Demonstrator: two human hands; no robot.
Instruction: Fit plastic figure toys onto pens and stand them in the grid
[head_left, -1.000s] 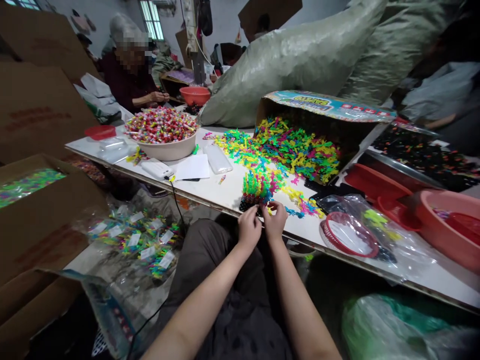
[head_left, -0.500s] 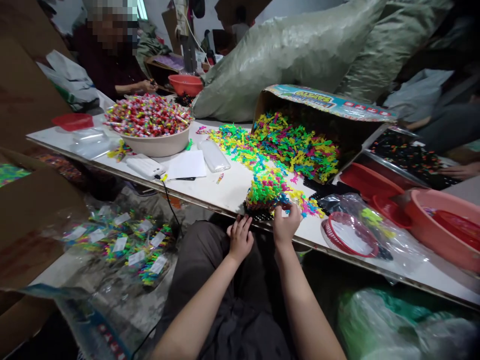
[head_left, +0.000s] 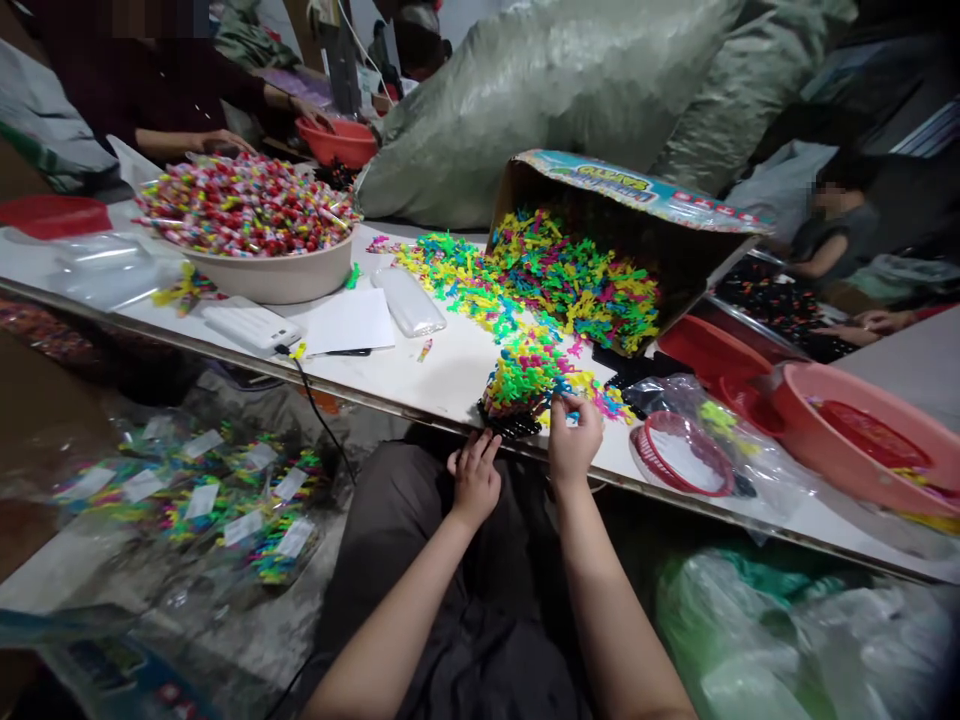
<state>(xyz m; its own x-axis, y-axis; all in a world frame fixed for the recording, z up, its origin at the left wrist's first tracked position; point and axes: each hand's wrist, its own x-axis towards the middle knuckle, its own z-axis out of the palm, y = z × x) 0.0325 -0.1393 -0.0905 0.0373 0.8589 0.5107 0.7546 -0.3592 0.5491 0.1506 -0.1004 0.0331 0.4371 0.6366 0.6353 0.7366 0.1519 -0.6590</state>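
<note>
My left hand (head_left: pixel 476 478) rests at the table's front edge, its fingers stretched out and their tips by a black mesh piece (head_left: pixel 517 428). Right behind that black piece is a dense pile of small plastic figures (head_left: pixel 521 375) in green, yellow, pink and blue. On the pile's right side, my right hand (head_left: pixel 576 445) has thumb and forefinger pinched at a blue plastic figure (head_left: pixel 559 386); the fingertips partly hide it. More loose figures (head_left: pixel 457 275) spread back to a tipped cardboard box (head_left: pixel 637 182) full of them.
A beige basin (head_left: pixel 277 275) heaped with wrapped small items stands left, near a white power bank (head_left: pixel 251 325) with a cable. To the right lie a red basket (head_left: pixel 686 455), plastic bags and a pink basin (head_left: pixel 862 440). Bagged figures (head_left: pixel 202 500) lie on the floor. Other people sit beyond.
The view has turned a little, so the table's things sit further left. The person at the back left now reaches toward a red bowl. My hands have hardly moved.
</note>
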